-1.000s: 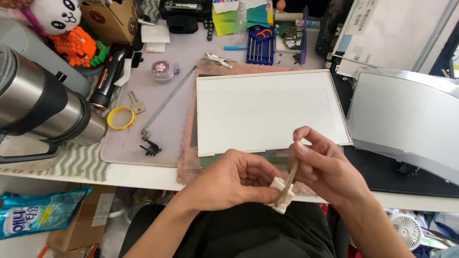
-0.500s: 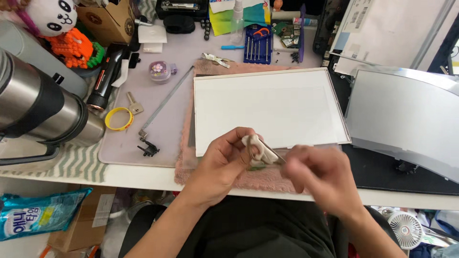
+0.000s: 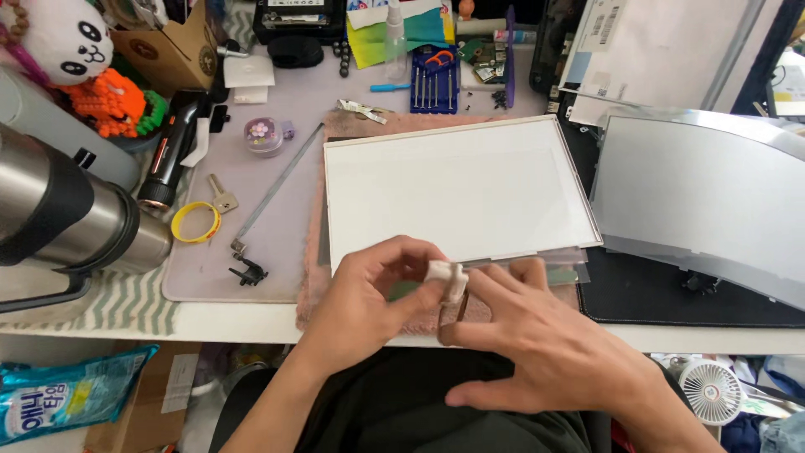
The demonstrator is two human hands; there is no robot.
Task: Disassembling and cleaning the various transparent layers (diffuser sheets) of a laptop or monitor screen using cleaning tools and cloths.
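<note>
A white flat panel (image 3: pixel 457 189) lies on a pink mat (image 3: pixel 312 252) in front of me. At the panel's front edge my left hand (image 3: pixel 365 298) pinches a small white wad (image 3: pixel 444 273) between thumb and fingers. A thin brown stick (image 3: pixel 460 307) hangs down from the wad. My right hand (image 3: pixel 537 340) lies just right of the wad with its fingers spread, index finger beside the wad and fingertips reaching the panel's clear front strip (image 3: pixel 553 267). It holds nothing that I can see.
A steel flask (image 3: pixel 59 210), a yellow ring (image 3: pixel 195 222), a key (image 3: pixel 220 195) and a metal hinge bar (image 3: pixel 277 189) lie at the left. A screwdriver set (image 3: pixel 434 80) stands behind the panel. A grey curved sheet (image 3: pixel 704 193) rests at the right on a black pad (image 3: pixel 671 298).
Both hands have moved up from my lap to the panel's front edge. The wad with its stick passed from between both hands into the left hand. The right hand has spread flat.
</note>
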